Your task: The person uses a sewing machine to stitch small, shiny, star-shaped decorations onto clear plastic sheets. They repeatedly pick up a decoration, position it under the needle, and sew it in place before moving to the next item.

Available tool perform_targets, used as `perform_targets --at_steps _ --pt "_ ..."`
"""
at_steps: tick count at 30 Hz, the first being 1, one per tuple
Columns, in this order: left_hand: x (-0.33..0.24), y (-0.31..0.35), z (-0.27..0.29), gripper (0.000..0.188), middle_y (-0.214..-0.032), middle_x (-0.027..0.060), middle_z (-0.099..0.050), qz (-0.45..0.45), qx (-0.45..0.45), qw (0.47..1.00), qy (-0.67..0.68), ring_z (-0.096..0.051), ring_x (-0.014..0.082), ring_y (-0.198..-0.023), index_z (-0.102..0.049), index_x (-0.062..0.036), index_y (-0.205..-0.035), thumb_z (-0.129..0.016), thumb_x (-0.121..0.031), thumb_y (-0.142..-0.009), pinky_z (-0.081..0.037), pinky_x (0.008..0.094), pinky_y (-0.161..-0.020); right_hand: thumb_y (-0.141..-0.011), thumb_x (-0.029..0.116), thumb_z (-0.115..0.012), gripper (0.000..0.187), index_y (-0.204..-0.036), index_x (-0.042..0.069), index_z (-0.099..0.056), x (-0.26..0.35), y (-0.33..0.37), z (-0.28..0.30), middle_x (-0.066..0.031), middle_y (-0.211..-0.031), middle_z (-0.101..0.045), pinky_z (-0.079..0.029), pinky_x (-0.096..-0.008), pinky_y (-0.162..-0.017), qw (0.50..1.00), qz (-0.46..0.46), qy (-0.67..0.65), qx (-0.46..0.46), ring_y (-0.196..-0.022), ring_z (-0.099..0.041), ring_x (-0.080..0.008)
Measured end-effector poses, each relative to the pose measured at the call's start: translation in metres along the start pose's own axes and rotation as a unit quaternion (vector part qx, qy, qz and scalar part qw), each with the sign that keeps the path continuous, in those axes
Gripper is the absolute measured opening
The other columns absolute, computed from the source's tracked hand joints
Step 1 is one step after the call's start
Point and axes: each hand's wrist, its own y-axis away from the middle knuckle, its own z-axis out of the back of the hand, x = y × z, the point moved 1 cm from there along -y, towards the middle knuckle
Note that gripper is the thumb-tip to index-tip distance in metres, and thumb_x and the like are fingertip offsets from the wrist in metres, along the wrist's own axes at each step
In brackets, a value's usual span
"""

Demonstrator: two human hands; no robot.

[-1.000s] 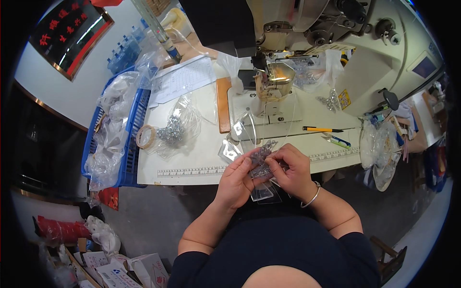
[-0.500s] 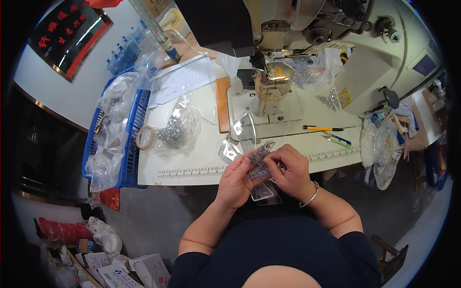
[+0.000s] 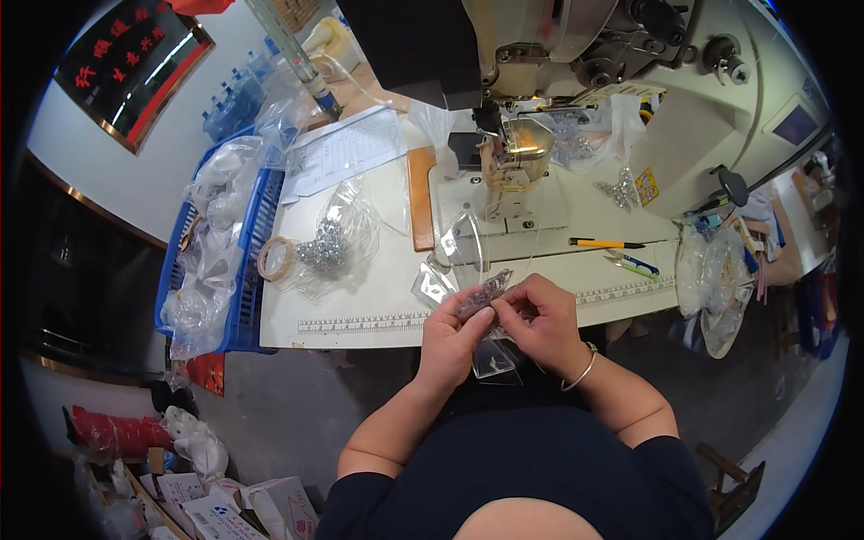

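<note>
At the front edge of the sewing table, my left hand grips a silvery-grey glittering appliqué, thumb laid across it. My right hand pinches the same piece from the right with thumb and forefinger; its lower part is hidden by my fingers. Clear plastic pieces with bright edges show just beyond my hands, and another clear plastic piece hangs below them, over the table edge. Whether these are joined to the appliqué I cannot tell. A white sewing machine stands behind, its needle area over the bed.
A plastic bag of glittering pieces and a tape roll lie left, beside a blue basket of plastic bags. To the right are an orange pencil, thread snips and a silvery butterfly-shaped piece. A ruler strip runs along the front.
My left thumb has moved right and down across the appliqué, which now looks tilted and shows less of its face. My right hand has stayed nearly in place, still pinching.
</note>
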Motion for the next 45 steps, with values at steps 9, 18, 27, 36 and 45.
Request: perform_targets --at_steps 9,18,27,36,45 --pt "-0.002 0.0 -0.003 0.029 -0.1 0.0154 -0.063 0.046 0.028 0.997 -0.06 -0.062 0.018 -0.091 -0.047 0.0075 -0.114 -0.053 0.002 -0.086 -0.049 0.0262 -0.083 -0.081 0.008 -0.066 0.013 -0.079 0.0 -0.057 -0.015 -0.018 0.013 -0.006 -0.069 -0.062 -0.047 -0.0225 -0.054 0.922 -0.238 -0.288 0.102 -0.059 -0.058 -0.0088" --pt "-0.003 -0.002 0.003 0.031 -0.1 0.019 -0.061 0.054 0.036 0.996 -0.061 -0.063 0.0239 -0.089 -0.045 0.0101 -0.115 -0.049 0.003 -0.085 -0.051 0.0327 -0.081 -0.081 0.005 -0.065 0.01 -0.084 0.0 -0.057 -0.027 -0.013 0.006 -0.0031 -0.071 -0.06 -0.047 -0.0213 -0.058 0.928 -0.234 -0.274 0.092 -0.063 -0.058 -0.0086" --pt "-0.002 -0.004 0.005 0.032 -0.1 0.0148 -0.063 0.056 0.044 0.993 -0.098 -0.062 0.0168 -0.09 -0.045 0.0074 -0.117 -0.052 0.0 -0.087 -0.049 0.0244 -0.081 -0.079 0.009 -0.068 0.017 -0.093 0.0 -0.062 -0.03 -0.011 0.011 -0.0035 -0.075 -0.063 -0.046 -0.0215 -0.059 0.915 -0.221 -0.316 0.12 -0.065 -0.057 -0.0083" --pt "-0.009 0.003 0.011 0.03 -0.102 0.0131 -0.062 0.034 0.088 0.986 -0.141 -0.061 0.0161 -0.091 -0.047 0.0051 -0.115 -0.055 -0.004 -0.087 -0.048 0.0273 -0.083 -0.079 0.011 -0.068 0.012 -0.085 0.002 -0.062 -0.035 -0.005 0.005 -0.0032 -0.076 -0.063 -0.045 -0.0219 -0.059 0.919 -0.231 -0.307 0.09 -0.065 -0.056 -0.0081" --pt "-0.003 -0.011 0.02 0.033 -0.092 0.007 -0.063 0.05 0.044 0.968 -0.243 -0.06 0.0103 -0.084 -0.052 0.0012 -0.109 -0.063 -0.01 -0.081 -0.048 0.0236 -0.074 -0.078 0.009 -0.068 0.012 -0.084 0.0 -0.062 -0.039 0.0 0.001 -0.0055 -0.072 -0.062 -0.044 -0.0212 -0.056 0.911 -0.255 -0.318 0.054 -0.062 -0.055 -0.009"
